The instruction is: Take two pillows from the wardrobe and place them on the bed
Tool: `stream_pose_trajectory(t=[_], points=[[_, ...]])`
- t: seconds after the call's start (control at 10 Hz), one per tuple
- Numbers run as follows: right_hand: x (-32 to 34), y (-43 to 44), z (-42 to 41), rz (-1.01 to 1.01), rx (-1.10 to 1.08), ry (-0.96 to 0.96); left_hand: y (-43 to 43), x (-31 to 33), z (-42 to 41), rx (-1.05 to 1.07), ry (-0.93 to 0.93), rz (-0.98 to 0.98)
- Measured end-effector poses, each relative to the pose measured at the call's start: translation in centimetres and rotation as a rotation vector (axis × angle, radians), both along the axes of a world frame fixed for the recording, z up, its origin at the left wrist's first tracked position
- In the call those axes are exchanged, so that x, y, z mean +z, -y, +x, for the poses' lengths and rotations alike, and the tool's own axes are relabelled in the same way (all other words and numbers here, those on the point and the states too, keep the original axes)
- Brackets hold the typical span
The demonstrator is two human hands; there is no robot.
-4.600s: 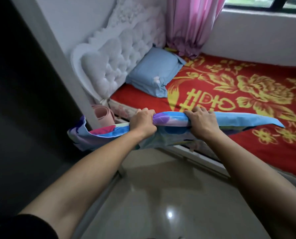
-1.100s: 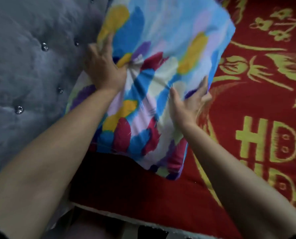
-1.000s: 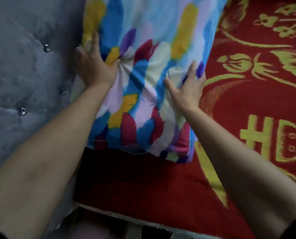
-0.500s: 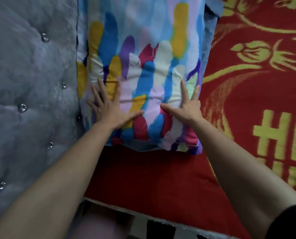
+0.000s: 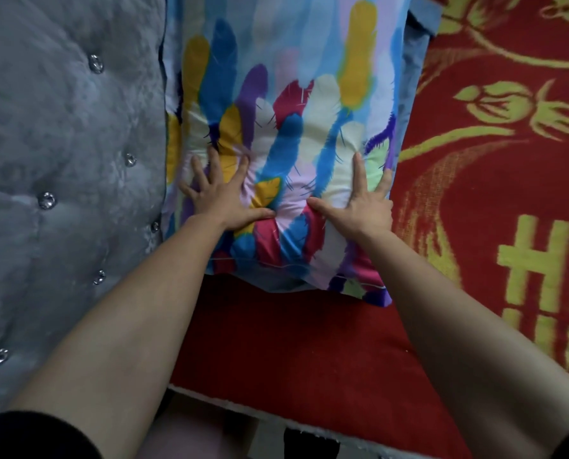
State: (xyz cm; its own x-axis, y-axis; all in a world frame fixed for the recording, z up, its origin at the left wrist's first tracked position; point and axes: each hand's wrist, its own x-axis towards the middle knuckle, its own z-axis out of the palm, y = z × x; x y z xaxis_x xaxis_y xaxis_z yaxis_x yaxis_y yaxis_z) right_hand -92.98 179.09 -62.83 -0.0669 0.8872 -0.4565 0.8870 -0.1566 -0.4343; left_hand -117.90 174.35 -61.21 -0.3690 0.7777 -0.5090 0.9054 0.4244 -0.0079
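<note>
Your bed (image 5: 309,346), with its red and gold cover, fills the right and bottom of the frame. The grey padded headboard (image 5: 67,167) fills the left. The feather-print pillow (image 5: 296,104) lies in the upper middle, its left edge touching the headboard. It sits on top of a blue pillow (image 5: 417,61), which peeks out along its right side.

Your left hand (image 5: 220,197) and right hand (image 5: 362,203) press flat on the near end, fingers spread wide and holding nothing.

The pillow looks soft, light and squashy; it dents under your palms. To move it, I would pinch its edges or corners. No boxes or bins show here.
</note>
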Motion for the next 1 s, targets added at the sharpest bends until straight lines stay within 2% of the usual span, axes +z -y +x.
stream_pose_trajectory(t=[0.4,0.5,0.7,0.8,1.0], points=[[1.1,6.9,0.5,0.072,0.022,-0.064,7.1,0.1,4.2,-0.047,-0.069,0.245],[-0.2,7.6,1.0,0.032,0.058,-0.104,7.3,-0.9,4.0,-0.087,-0.080,0.195],[-2.1,3.2,1.6,-0.123,0.176,-0.049,3.7,-2.7,4.3,-0.054,-0.084,0.052],[-1.6,3.2,2.2,-0.105,0.219,-0.053,3.3,-2.3,4.4,-0.047,-0.079,-0.003],[3.2,5.4,5.0,-0.018,0.350,0.050,5.2,3.6,5.7,-0.050,-0.035,0.025]])
